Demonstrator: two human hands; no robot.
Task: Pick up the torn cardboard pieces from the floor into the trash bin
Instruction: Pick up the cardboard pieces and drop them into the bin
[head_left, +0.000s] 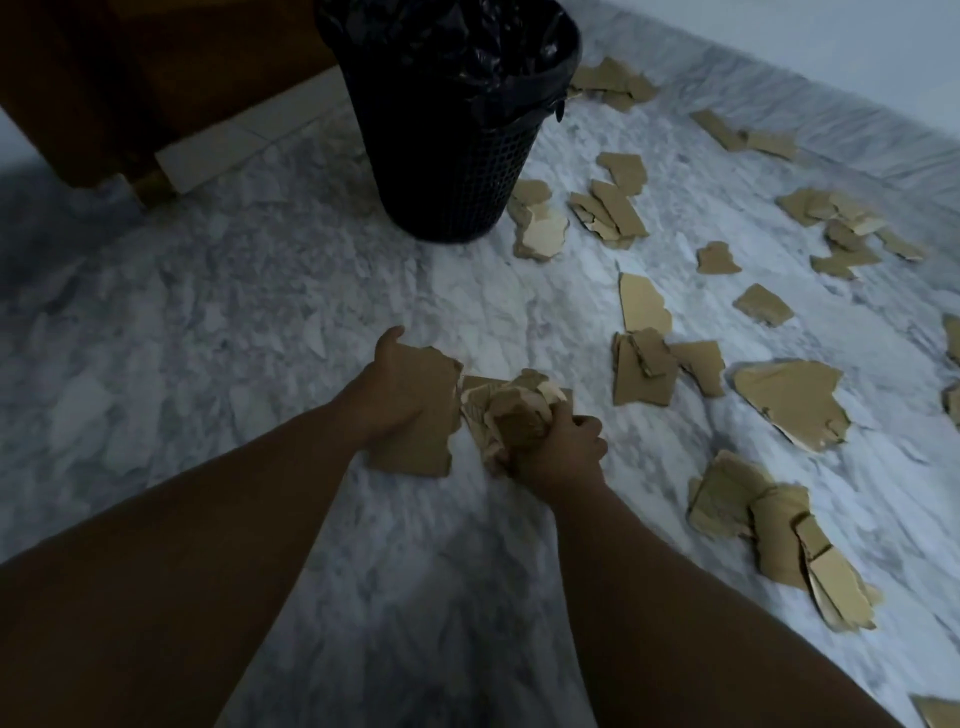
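1. Low over the floor, at the middle of the view, the right grip (563, 447) is clenched round a crumpled bunch of torn tan cardboard pieces (514, 410), with its fingers curled over them.
2. Just to its left, the left grip (397, 387) grasps a large flat tan cardboard piece with ragged edges (415, 447), the thumb lying along its far edge. This piece touches the crumpled bunch. I cannot tell whether it rests on the floor or is lifted.
3. Under both lies the white-and-grey marble floor (260, 312).
4. To the right, many more torn pieces are scattered. These include a broad tan cardboard shard with a pale torn edge (789, 400) and an overlapping heap of tan scraps (769, 535) nearer the person.
5. Farther off stands the black mesh plastic trash bin (452, 171), upright and lined with a crinkled black plastic bag (467, 47). A small cluster of pale and tan scraps (540, 228) lies just beside its base.
6. Dark brown wooden furniture (78, 78) stands at the upper left, well apart from the cardboard.
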